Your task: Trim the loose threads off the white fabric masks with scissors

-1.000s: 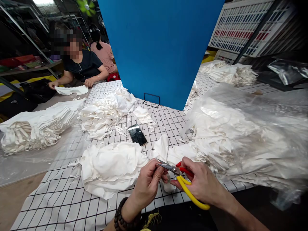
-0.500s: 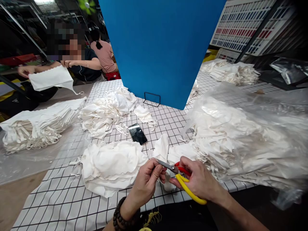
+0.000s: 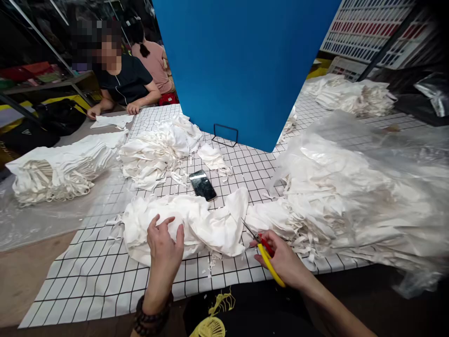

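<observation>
From the head camera, your left hand (image 3: 164, 245) has left the scissors' blades and now lies open on the pile of white fabric pieces (image 3: 189, 224), while your right hand (image 3: 280, 257) stays clamped around the yellow-handled scissors (image 3: 261, 248), suggesting one trimmed piece is down.

Blue partition (image 3: 245, 65) behind grid-cloth table (image 3: 105, 281), colour-swatch rack (image 3: 368, 28) far rt.
</observation>
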`<state>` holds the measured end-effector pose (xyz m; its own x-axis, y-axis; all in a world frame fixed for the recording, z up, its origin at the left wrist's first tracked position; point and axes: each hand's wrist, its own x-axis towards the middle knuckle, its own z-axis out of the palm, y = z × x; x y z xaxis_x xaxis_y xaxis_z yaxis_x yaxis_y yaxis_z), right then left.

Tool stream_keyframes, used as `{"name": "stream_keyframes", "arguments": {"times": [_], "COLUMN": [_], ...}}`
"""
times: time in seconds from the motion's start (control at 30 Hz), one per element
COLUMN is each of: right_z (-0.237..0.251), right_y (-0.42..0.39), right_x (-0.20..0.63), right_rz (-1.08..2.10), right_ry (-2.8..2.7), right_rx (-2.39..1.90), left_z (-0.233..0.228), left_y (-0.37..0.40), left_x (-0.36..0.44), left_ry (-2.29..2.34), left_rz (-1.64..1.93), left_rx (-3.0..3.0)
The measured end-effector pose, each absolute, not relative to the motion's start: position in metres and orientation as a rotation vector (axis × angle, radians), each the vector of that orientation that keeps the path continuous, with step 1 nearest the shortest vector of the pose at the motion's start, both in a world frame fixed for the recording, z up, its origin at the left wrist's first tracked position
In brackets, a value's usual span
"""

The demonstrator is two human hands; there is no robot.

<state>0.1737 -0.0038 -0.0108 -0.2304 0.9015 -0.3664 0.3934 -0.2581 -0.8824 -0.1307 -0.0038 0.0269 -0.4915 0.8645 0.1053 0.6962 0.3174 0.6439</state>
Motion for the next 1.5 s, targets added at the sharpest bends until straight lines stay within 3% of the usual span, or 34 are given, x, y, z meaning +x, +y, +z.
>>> {"name": "stream_keyframes", "arguments": {"times": [0.07, 0.13, 0.23, 0.43, 0.83, 1.07, 1.3, 1.5], "right_z": [-0.016, -0.019, -0.017, 0.005, 0.026, 0.036, 0.030, 0.029], "right_y": [-0.006, -0.004, 0.002, -0.001, -0.001, 0.000, 0.021, 0.031], "right_x": [0.164, 0.157, 0.153, 0.149, 0.142, 0.131, 0.131, 0.107], "right_rz": [1.368, 1.281, 1.302, 1.659, 1.756, 1.851, 1.567, 1.627], "right_ry": [-1.696, -1.818, -1.804, -1.312, -1.196, -1.176, -1.268, -1.333], "right_rx": [-1.637, -1.637, -1.589, -1.288, -1.131, -0.989, -1.008, -0.926], "left_z": [0.029, 0.025, 0.005, -0.012, 0.034, 0.056, 0.047, 0.045], "left_y": [-0.021, -0.036, -0.047, -0.037, -0.006, -0.017, -0.024, -0.028], "left_x": [-0.113, -0.088, -0.050, -0.007, -0.024, -0.027, -0.039, -0.045], "left_ry": [2.150, 1.694, 1.208, 1.207, 1.047, 0.906, 0.951, 1.117], "left_rz": [0.835, 0.608, 0.416, 0.748, 1.378, 1.240, 1.144, 1.086], "left_rx": [1.369, 1.187, 0.911, 0.826, 0.351, 0.362, 0.532, 0.830]}}
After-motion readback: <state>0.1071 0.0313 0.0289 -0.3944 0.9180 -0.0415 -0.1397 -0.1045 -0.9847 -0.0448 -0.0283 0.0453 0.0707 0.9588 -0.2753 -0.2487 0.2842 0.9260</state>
